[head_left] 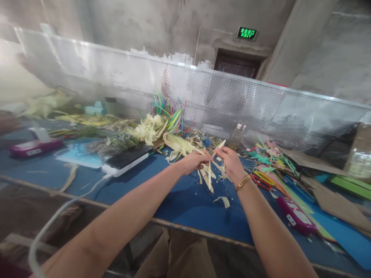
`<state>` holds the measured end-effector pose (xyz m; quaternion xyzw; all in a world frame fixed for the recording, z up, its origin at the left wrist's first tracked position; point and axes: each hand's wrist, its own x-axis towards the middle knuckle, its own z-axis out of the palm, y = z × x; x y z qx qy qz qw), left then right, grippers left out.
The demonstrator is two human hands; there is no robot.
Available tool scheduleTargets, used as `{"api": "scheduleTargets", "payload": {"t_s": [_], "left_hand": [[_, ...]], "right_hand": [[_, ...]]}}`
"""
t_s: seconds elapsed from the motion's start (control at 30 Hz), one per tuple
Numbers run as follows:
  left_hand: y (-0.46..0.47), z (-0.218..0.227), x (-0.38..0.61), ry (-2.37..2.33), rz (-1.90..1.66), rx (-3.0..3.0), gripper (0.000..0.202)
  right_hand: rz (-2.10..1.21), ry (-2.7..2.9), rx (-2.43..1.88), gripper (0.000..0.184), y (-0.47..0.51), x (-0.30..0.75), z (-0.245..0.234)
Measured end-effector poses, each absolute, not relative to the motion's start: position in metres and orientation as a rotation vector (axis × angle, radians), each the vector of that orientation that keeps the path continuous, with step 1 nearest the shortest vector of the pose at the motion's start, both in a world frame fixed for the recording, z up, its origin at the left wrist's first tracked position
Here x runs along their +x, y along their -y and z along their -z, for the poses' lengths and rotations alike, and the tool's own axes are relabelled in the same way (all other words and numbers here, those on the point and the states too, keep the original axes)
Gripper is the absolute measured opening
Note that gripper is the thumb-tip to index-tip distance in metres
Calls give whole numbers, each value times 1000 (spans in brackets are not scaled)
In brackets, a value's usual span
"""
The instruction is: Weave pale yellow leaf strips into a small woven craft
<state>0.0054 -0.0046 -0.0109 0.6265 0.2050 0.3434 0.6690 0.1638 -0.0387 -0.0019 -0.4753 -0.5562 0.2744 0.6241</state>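
Above the blue table, my left hand (198,161) is closed on pale corn husk strips (209,175), whose ends hang below the fingers. Close beside it, my right hand (228,159), with a gold bracelet at the wrist, pinches a pale strip that points up past the fingertips. The strips cross between the two hands; how they are joined is too small to make out. Just behind lies a wider piece of pale husk (176,144). A small curled husk scrap (223,201) rests on the table below the hands.
A white device with a dark top (124,160) and a cable sits to the left. Purple power strips (297,216) lie on both sides. Scissors (263,179), coloured papers and cardboard (336,200) are at right. Behind stand a bottle (237,135) and a perforated metal screen (185,85).
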Motion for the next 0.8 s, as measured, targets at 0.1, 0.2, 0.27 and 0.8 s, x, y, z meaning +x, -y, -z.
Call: {"api": "scheduleTargets", "payload": {"t_s": [0.1,0.2,0.27,0.8], "left_hand": [[6,9,4,-472,-771,1437,26],[4,10,6,-476,-793,1427,30],[0,12,8,-501,-873,1394,31],[-5,15,7,-617,-913,1576,24]], "right_hand": [[-593,1309,-1108,31,37,167,4],[-501,1390,-1178,35,37,174,2],[-463,1489,-1239,38,39,177,-1],[373,2051,-1439,14,55,168,-14]]}}
